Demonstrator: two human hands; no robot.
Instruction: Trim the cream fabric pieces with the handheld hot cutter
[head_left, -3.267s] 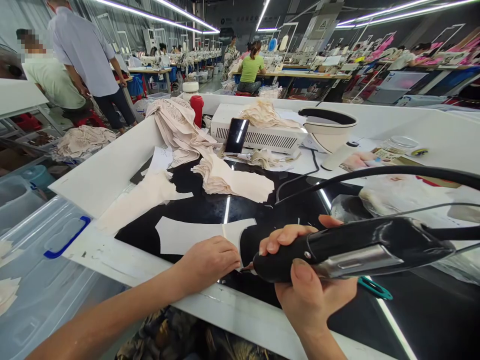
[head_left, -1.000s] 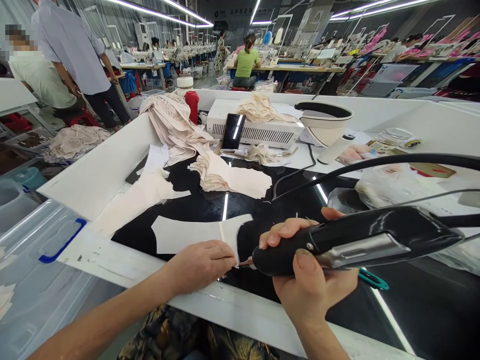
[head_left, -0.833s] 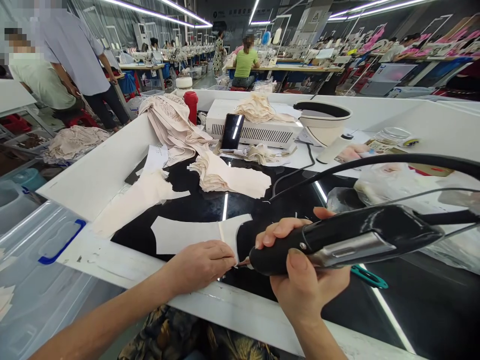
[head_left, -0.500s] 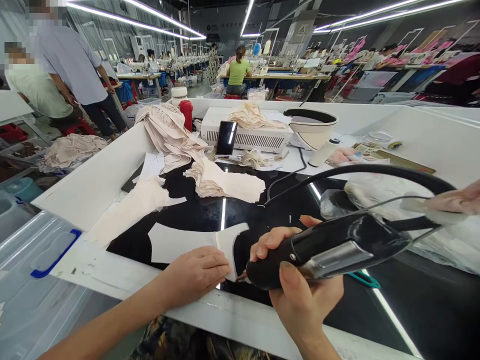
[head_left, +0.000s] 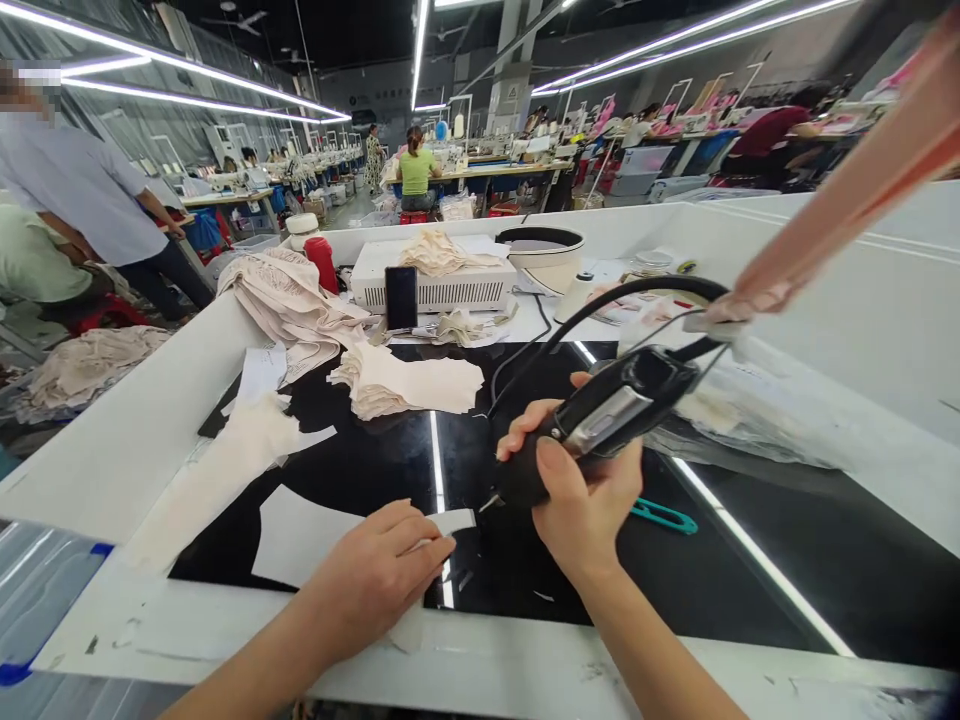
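Note:
My left hand (head_left: 382, 570) is closed, thumb and fingers pinched on a white cut piece (head_left: 296, 535) near the front edge of the black glass top. A narrow end of the piece sticks out past my fingertips, and part of it shows under my hand. My right hand (head_left: 581, 500) grips a black electric hand tool (head_left: 607, 400) with a silver lever and a thin metal tip. That tip points left, a little apart from the white piece. From the tool's rear runs a black cable, with a pinkish strap tied there.
A stack of cream fabric pieces (head_left: 412, 385) lies behind my hands. More cream pieces (head_left: 217, 480) are at left, a teal cutter (head_left: 664, 516) at right. Further back are a phone (head_left: 401, 298), a white vented box (head_left: 450, 290) and a visor (head_left: 544, 255). Low white walls border the table.
The tool tip has come away from the white piece, and the tool is raised and tilted. My left fingers, earlier lying on the piece, now pinch it, bending its right end. The view has shifted.

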